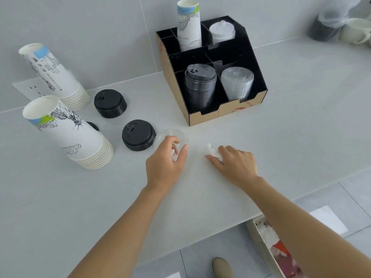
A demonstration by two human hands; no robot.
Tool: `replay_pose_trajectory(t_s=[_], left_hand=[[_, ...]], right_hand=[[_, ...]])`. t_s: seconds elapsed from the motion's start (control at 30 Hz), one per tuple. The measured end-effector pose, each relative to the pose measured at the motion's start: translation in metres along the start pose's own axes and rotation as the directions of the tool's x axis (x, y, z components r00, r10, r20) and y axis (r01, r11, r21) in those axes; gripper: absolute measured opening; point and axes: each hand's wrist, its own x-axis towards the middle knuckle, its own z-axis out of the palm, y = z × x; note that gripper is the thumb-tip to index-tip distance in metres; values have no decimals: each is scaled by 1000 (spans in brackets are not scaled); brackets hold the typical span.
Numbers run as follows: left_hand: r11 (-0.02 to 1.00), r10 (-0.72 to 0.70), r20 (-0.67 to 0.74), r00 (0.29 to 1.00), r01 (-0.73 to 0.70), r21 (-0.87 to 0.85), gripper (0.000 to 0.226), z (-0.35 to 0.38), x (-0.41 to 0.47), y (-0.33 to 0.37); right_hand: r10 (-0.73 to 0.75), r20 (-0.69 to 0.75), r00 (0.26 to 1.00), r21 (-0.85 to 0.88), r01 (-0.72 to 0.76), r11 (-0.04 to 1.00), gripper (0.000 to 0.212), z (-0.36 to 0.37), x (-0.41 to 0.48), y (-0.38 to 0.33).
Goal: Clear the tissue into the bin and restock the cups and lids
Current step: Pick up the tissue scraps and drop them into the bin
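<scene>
My left hand curls around a small scrap of white tissue, just in front of a clear lid lying on the counter. My right hand rests flat on the counter with its fingers closing on a crumpled white tissue. Two stacks of printed paper cups stand upside down at the left. Two piles of black lids sit between the cups and my hands. The bin stands on the floor below the counter's edge at the lower right.
A black-and-tan organizer at the back holds a cup stack, white lids, black lids and clear lids. Mugs stand at the far right. A shoe shows on the tiled floor.
</scene>
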Motion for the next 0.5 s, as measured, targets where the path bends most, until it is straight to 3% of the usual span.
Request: replay_pose_trajectory(t_s=[0.27, 0.5], left_hand=[[988, 148, 8, 989, -148, 44, 23, -8, -6, 26], [965, 262, 28, 965, -261, -20, 23, 0, -24, 67]], right_hand=[[169, -141, 975, 59, -162, 985, 48, -42, -22, 5], [312, -237, 920, 161, -280, 946, 50, -95, -47, 14]])
